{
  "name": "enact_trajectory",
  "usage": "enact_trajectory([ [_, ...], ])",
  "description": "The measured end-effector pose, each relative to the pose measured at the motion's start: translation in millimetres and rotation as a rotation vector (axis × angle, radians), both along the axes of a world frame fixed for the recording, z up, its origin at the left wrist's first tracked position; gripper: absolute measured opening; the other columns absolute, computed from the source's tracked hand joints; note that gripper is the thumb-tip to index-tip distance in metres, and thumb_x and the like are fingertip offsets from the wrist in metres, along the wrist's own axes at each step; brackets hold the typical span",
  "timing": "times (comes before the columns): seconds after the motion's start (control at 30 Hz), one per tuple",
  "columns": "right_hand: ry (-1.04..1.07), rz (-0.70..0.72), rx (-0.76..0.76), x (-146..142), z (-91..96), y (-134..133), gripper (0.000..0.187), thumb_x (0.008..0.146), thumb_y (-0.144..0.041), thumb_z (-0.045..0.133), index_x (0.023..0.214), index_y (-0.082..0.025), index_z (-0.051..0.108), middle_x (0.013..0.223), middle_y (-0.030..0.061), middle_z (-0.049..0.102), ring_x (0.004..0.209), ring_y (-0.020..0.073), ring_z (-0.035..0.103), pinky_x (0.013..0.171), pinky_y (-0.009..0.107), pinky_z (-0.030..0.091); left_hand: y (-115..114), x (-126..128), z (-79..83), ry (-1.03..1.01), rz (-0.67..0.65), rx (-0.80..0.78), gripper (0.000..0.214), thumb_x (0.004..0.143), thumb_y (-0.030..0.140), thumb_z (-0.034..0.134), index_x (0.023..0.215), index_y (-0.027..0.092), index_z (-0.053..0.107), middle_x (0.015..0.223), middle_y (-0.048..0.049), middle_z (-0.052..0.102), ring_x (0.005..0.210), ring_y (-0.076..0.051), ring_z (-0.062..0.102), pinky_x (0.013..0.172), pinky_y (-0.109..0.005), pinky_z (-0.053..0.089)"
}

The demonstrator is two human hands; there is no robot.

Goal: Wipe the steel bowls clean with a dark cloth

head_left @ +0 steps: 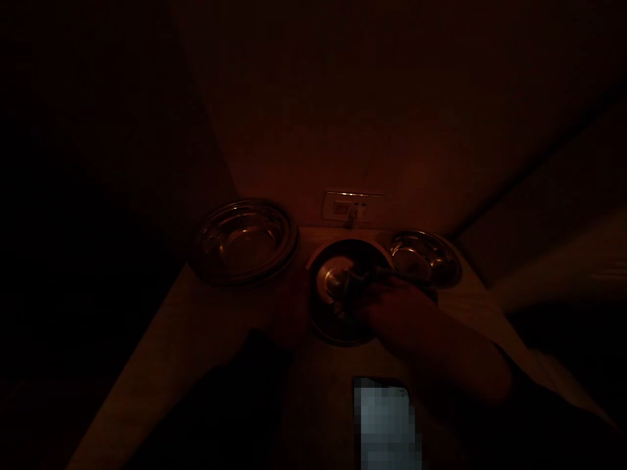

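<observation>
In very dim light, a round metal bowl (333, 277) stands in the middle of the table. My right hand (386, 303) reaches into it from the right, its fingers closed on a dark, crumpled cloth (360, 281) that lies against the inside. Much of the cloth blends into shadow. My left hand (291, 313) is at the bowl's left side, close to the rim; its fingers are lost in the dark, so their grip does not show.
Wide metal dishes (245, 245), seemingly stacked, stand at the back left. A smaller metal bowl (424, 258) is at the back right. A phone with a lit screen (386, 424) lies in front on the wooden table (161, 346). Behind is a wall socket (351, 207).
</observation>
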State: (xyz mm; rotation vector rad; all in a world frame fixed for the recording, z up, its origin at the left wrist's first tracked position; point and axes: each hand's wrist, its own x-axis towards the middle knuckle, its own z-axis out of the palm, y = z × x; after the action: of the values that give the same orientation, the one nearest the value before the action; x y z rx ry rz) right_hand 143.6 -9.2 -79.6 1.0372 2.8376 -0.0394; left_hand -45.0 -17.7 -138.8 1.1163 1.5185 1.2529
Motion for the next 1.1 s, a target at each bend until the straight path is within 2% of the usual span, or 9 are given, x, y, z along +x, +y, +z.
enact_trajectory([
  [0.27, 0.009, 0.055, -0.05, 3, 0.4, 3, 0.032, 0.08, -0.007, 0.055, 0.101, -0.024, 0.071, 0.1, 0.0072, 0.072, 0.099, 0.0241, 0.064, 0.089, 0.042, 0.043, -3, 4, 6.1, -0.014, -0.049, 0.036, 0.051, 0.092, 0.053, 0.03, 0.102, 0.02, 0.067, 0.107, -0.0087, 0.071, 0.107, -0.026, 0.063, 0.098, -0.041, 0.047],
  [0.33, 0.004, 0.035, -0.046, 3, 0.7, 1, 0.03, 0.081, -0.007, 0.053, 0.098, -0.023, 0.072, 0.097, 0.0069, 0.073, 0.097, 0.0236, 0.064, 0.088, 0.041, 0.043, -4, 5, 4.4, -0.015, -0.013, 0.023, 0.05, 0.092, 0.051, 0.03, 0.105, 0.019, 0.066, 0.11, -0.0095, 0.07, 0.109, -0.026, 0.062, 0.1, -0.042, 0.045],
  [0.47, -0.034, 0.017, -0.065, 0, 4.2, -3, 0.028, 0.08, -0.006, 0.053, 0.096, -0.022, 0.072, 0.097, 0.0079, 0.072, 0.096, 0.0246, 0.064, 0.086, 0.041, 0.043, -5, 2, -1.3, 0.01, 0.05, 0.013, 0.044, 0.09, 0.05, 0.037, 0.105, 0.022, 0.067, 0.108, -0.0095, 0.071, 0.114, -0.028, 0.059, 0.102, -0.043, 0.043],
  [0.57, -0.044, 0.017, -0.062, -1, 5.5, -4, 0.027, 0.079, -0.006, 0.054, 0.094, -0.021, 0.071, 0.098, 0.0088, 0.072, 0.094, 0.0252, 0.064, 0.085, 0.042, 0.043, -3, 1, -1.2, 0.021, 0.033, 0.063, 0.043, 0.089, 0.05, 0.039, 0.109, 0.023, 0.065, 0.109, -0.0082, 0.071, 0.116, -0.027, 0.058, 0.102, -0.041, 0.043],
  [0.7, -0.036, 0.027, -0.064, 2, 2.8, -3, 0.027, 0.08, -0.006, 0.053, 0.094, -0.022, 0.07, 0.097, 0.0074, 0.072, 0.095, 0.0254, 0.064, 0.085, 0.043, 0.043, -1, 2, 2.1, -0.006, -0.003, 0.047, 0.048, 0.091, 0.052, 0.034, 0.107, 0.019, 0.066, 0.104, -0.009, 0.072, 0.109, -0.026, 0.062, 0.098, -0.042, 0.046],
  [0.9, 0.05, 0.056, -0.069, 2, -3.2, 1, 0.032, 0.083, -0.007, 0.055, 0.107, -0.025, 0.066, 0.109, 0.0051, 0.07, 0.108, 0.0244, 0.06, 0.087, 0.04, 0.043, 2, 4, -0.2, 0.032, 0.044, 0.056, 0.046, 0.092, 0.05, 0.034, 0.111, 0.019, 0.064, 0.113, -0.0086, 0.07, 0.111, -0.025, 0.061, 0.102, -0.043, 0.043],
  [0.97, 0.08, 0.074, -0.057, -4, -5.2, 3, 0.035, 0.085, -0.008, 0.054, 0.113, -0.026, 0.064, 0.116, 0.0039, 0.068, 0.113, 0.0232, 0.057, 0.089, 0.039, 0.044, 2, 4, -1.5, 0.061, 0.023, 0.073, 0.044, 0.093, 0.046, 0.034, 0.107, 0.018, 0.064, 0.11, -0.0082, 0.07, 0.108, -0.025, 0.062, 0.102, -0.043, 0.043],
  [1.1, 0.109, 0.075, 0.063, -17, -10.4, 7, 0.04, 0.089, -0.01, 0.05, 0.126, -0.022, 0.056, 0.136, 0.005, 0.055, 0.124, 0.0257, 0.048, 0.087, 0.041, 0.047, 4, 1, -6.1, 0.107, -0.017, 0.092, 0.038, 0.092, 0.041, 0.037, 0.105, 0.018, 0.065, 0.105, -0.0082, 0.071, 0.106, -0.025, 0.063, 0.102, -0.042, 0.042],
])
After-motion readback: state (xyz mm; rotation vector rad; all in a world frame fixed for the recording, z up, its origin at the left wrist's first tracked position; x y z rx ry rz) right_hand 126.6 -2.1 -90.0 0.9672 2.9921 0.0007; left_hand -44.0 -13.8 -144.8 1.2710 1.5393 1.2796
